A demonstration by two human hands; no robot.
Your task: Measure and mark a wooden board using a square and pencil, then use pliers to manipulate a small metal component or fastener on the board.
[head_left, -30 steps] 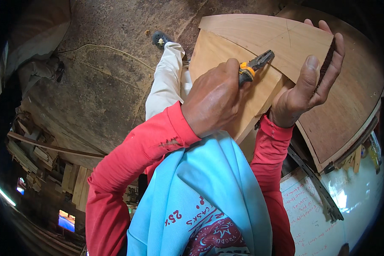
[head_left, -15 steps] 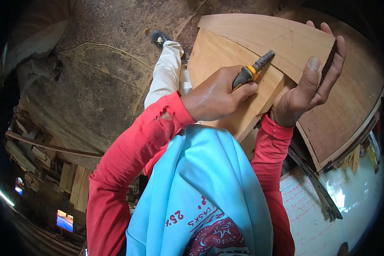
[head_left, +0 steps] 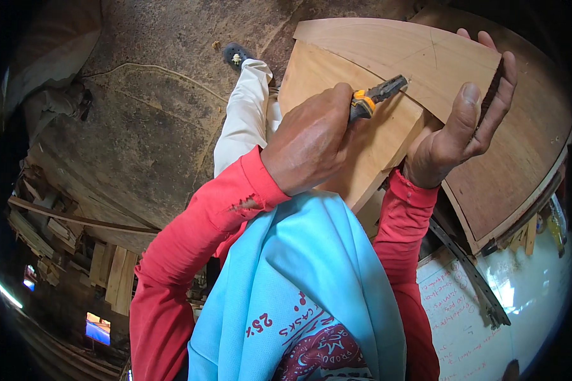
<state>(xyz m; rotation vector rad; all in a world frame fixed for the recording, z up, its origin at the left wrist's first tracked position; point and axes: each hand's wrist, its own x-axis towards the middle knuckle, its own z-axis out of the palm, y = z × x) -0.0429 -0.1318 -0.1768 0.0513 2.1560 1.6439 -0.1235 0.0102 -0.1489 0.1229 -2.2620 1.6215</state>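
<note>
My left hand [head_left: 314, 140] is closed around the black and yellow handles of a pair of pliers [head_left: 365, 103]. The jaws of the pliers lie by the lower edge of a curved wooden panel [head_left: 388, 47], at a tiny spot too small to make out. That panel rests over a lighter wooden board [head_left: 318, 73] with a squared end. At the panel's right end, my right hand [head_left: 448, 140] holds the edge, thumb on the near face and the other fingers partly hidden behind it.
A larger curved wooden piece [head_left: 515, 171] stands under and right of my right hand. Below it are a dark metal bar [head_left: 470, 273] and a white board with red writing [head_left: 457, 324]. Wood offcuts [head_left: 111, 273] are stacked at lower left; a cord [head_left: 152, 65] crosses the floor.
My left hand has drawn slightly down and left and turned, with its back now up. The pliers have rolled and their jaws dipped a little. My right hand stays at the panel's edge.
</note>
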